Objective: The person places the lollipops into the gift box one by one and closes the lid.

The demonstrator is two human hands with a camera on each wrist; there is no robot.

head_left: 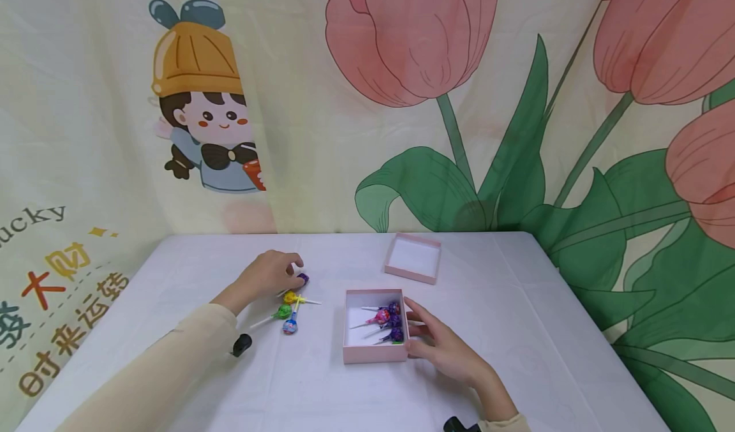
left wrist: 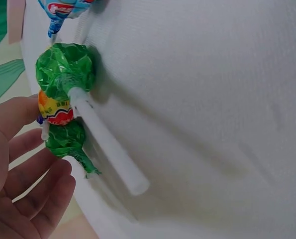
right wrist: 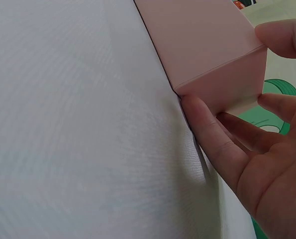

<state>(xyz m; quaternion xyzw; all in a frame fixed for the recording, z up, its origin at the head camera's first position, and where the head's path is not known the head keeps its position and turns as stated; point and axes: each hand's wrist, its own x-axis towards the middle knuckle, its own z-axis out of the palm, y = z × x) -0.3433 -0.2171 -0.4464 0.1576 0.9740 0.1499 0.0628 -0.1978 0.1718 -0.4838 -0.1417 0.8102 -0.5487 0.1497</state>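
Note:
My left hand (head_left: 268, 275) reaches over the far end of a small group of lollipops, its thumb by a purple lollipop (head_left: 302, 279) and its fingers apart. Around it lie a yellow lollipop (head_left: 290, 298), a green lollipop (head_left: 283, 311) and a blue lollipop (head_left: 289, 325). The left wrist view shows a green lollipop (left wrist: 65, 69) up close, with loosely bent fingers (left wrist: 43, 184) behind. My right hand (head_left: 445, 346) rests its fingertips against the right wall of a pink box (head_left: 373, 354). Inside, several purple lollipops (head_left: 395, 320) and a pink one (head_left: 379, 318) lie toward the right.
A pink lid (head_left: 412, 260), white inside, lies behind the box to the right. The white cloth-covered table (head_left: 275, 394) ends at a printed backdrop (head_left: 310, 132) with tulips and a cartoon figure. Black wrist devices (head_left: 242, 344) sit at both wrists.

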